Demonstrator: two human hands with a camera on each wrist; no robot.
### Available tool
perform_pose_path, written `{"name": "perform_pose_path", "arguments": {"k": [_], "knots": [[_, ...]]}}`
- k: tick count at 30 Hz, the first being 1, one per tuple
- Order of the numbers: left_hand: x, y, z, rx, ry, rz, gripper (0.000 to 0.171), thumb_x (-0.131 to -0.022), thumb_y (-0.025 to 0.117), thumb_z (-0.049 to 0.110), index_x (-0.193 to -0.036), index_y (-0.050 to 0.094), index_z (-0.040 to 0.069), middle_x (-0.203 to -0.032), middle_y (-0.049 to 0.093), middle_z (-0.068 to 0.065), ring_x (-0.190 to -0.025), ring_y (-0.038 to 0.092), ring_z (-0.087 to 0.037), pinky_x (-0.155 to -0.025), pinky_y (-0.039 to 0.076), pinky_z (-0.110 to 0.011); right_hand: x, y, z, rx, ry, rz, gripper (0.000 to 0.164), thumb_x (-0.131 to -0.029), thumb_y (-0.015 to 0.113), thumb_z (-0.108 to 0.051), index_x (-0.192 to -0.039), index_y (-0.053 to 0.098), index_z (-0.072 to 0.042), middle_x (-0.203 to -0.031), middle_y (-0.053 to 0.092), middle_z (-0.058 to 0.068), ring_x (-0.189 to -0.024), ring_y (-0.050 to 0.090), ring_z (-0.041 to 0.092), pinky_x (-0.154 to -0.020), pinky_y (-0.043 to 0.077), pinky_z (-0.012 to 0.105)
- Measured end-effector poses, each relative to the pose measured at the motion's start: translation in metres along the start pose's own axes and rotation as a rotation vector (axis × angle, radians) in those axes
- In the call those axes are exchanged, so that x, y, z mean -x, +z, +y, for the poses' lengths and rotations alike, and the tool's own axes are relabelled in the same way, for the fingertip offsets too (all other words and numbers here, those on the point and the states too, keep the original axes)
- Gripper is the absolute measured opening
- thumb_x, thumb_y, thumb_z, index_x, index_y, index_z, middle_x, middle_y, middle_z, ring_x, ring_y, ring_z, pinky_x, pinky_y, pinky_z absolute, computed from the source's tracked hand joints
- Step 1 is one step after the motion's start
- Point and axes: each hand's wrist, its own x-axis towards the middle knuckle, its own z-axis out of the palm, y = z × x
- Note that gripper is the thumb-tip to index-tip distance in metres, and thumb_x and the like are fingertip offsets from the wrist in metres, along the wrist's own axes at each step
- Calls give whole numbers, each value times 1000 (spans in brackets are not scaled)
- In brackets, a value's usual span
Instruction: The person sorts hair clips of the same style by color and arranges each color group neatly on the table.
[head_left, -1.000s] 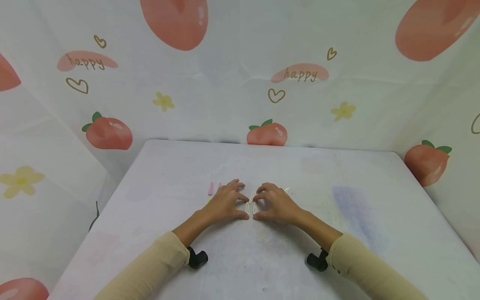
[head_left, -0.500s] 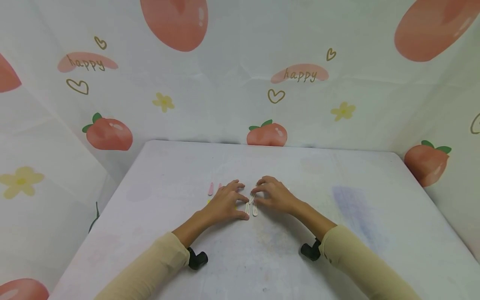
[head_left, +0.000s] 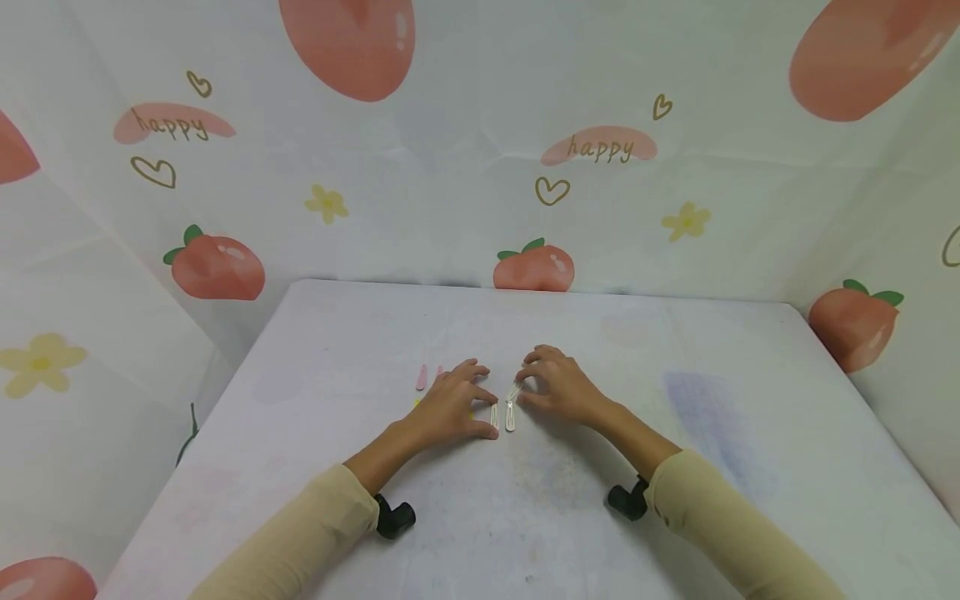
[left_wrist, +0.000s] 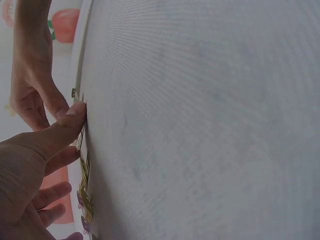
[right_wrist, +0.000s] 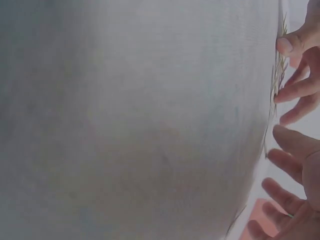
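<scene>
Near the middle of the table, my left hand (head_left: 453, 407) holds a white snap hair clip (head_left: 494, 417) by its ends between thumb and forefinger. Just right of it lies another white hair clip (head_left: 510, 417), nearly parallel and untouched. My right hand (head_left: 561, 390) has its thumb and forefinger at a tilted white hair clip (head_left: 513, 392) beyond that one, seemingly pinching it. From low down, the left wrist view shows the left thumb (left_wrist: 75, 110) against the table. In the right wrist view, the right forefinger (right_wrist: 282, 162) touches a thin clip edge seen side-on.
Pink hair clips (head_left: 422, 377) lie beyond the left hand, and bits of yellow ones (head_left: 417, 403) show around it, mostly hidden. The pale table (head_left: 480, 517) ends at a patterned cloth backdrop (head_left: 420, 208). Black wrist cameras (head_left: 395, 517) hang under both sleeves.
My right hand has left the right-hand lower clip and moved away to the tilted one, shifting it slightly right and farther off. The left hand stays in place.
</scene>
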Motion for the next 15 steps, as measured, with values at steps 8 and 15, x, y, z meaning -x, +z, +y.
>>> {"name": "perform_pose_path", "arguments": {"k": [8, 15], "knots": [[1, 1, 0, -3, 4, 5, 48, -72, 88, 43, -108, 79, 12, -138, 57, -14, -142, 35, -34, -106, 34, -64, -4, 2, 2, 56, 6, -24, 28, -87, 77, -21, -112, 76, -9, -122, 63, 13, -128, 48, 34, -100, 42, 59], [0, 0, 0, -14, 1, -2, 48, -72, 88, 44, -108, 79, 13, -138, 56, -14, -143, 35, -33, -107, 34, -61, 2, 2, 4, 88, 24, 12, 17, -84, 80, -18, -98, 79, -10, -120, 65, 11, -133, 45, 36, -101, 41, 58]]}}
